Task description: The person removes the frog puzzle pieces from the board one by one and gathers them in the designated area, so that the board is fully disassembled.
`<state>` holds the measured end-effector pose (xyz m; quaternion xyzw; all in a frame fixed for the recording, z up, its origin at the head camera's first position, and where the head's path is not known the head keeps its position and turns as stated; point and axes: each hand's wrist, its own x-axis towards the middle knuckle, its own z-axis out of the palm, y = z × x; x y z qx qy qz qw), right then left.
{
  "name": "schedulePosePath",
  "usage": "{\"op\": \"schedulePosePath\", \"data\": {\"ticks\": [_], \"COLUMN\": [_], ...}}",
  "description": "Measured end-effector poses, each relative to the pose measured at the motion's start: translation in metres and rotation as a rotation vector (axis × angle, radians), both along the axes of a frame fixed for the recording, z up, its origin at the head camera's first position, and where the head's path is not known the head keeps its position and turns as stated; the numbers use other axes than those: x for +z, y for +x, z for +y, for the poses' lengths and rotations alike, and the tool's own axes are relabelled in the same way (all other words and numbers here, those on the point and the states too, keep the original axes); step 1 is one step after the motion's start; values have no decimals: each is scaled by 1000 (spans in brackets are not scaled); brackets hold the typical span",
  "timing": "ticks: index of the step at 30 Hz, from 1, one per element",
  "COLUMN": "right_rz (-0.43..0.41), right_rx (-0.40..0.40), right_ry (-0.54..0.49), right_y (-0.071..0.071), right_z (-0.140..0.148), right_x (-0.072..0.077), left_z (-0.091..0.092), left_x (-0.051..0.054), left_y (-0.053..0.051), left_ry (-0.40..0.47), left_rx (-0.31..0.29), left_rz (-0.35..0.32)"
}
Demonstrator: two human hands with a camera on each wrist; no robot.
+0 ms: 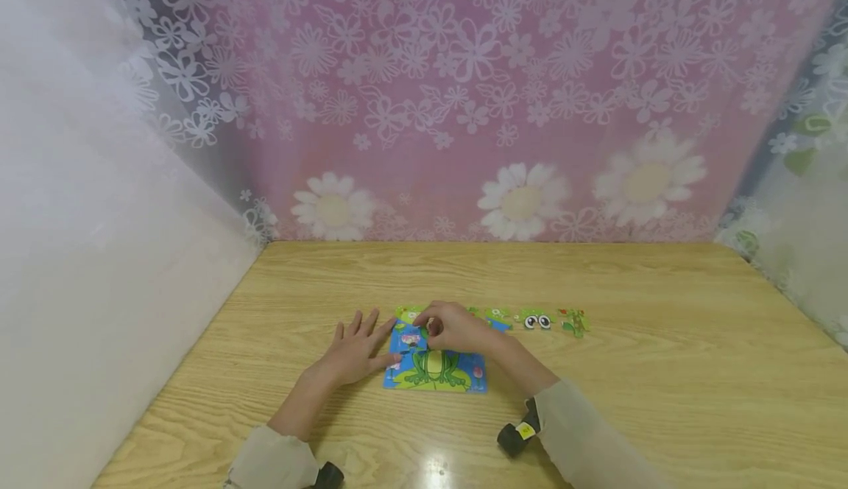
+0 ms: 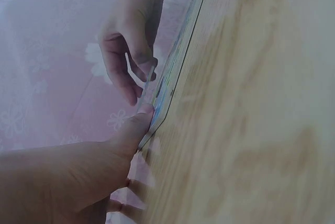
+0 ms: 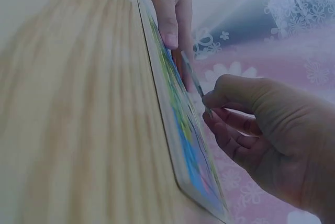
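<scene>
A jigsaw puzzle (image 1: 469, 373) of a green frog on a blue ground lies flat on the table, its lower part put together. My right hand (image 1: 458, 328) pinches a puzzle piece (image 3: 192, 71) between thumb and fingertips; the piece is tilted just above the board's left side. In the head view this piece appears blue with a pink patch. With fingers spread, my left hand (image 1: 350, 355) rests at the board's left edge. Its thumb (image 2: 140, 122) presses on the board near that edge. Part of the puzzle's upper area is hidden behind the right hand.
Several loose pieces lie in a row to the right: a frog-eyes piece (image 1: 537, 322), a green piece (image 1: 575, 322) and a blue-green one (image 1: 497, 321). The wooden table (image 1: 662, 371) meets a flowered pink curtain (image 1: 424, 143) at the back.
</scene>
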<state>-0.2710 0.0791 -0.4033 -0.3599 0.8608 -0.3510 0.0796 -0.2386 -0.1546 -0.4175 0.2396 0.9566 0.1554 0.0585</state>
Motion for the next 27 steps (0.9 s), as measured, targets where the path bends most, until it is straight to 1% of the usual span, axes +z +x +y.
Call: {"op": "schedulePosePath", "data": {"ticks": [4, 8, 13, 20, 23, 27], "right_rz": [17, 28, 44, 119, 132, 116], "right_rx": [8, -6, -22, -27, -34, -38], "right_ry": [-25, -16, -10, -9, -8, -5], "right_y": [0, 1, 5, 10, 11, 14], "right_z": [14, 32, 60, 93, 103, 114], "right_x": [4, 8, 12, 10, 9, 6], "left_z": [0, -2, -2, -3, -3, -2], "left_x": [-2, -5, -6, -9, -9, -7], "left_y": [0, -2, -3, -5, -5, -4], "left_ry": [-12, -24, -3, -19, -9, -4], "left_rx": [4, 10, 4, 12, 6, 4], "left_rz": [1, 1, -6, -10, -5, -9]}}
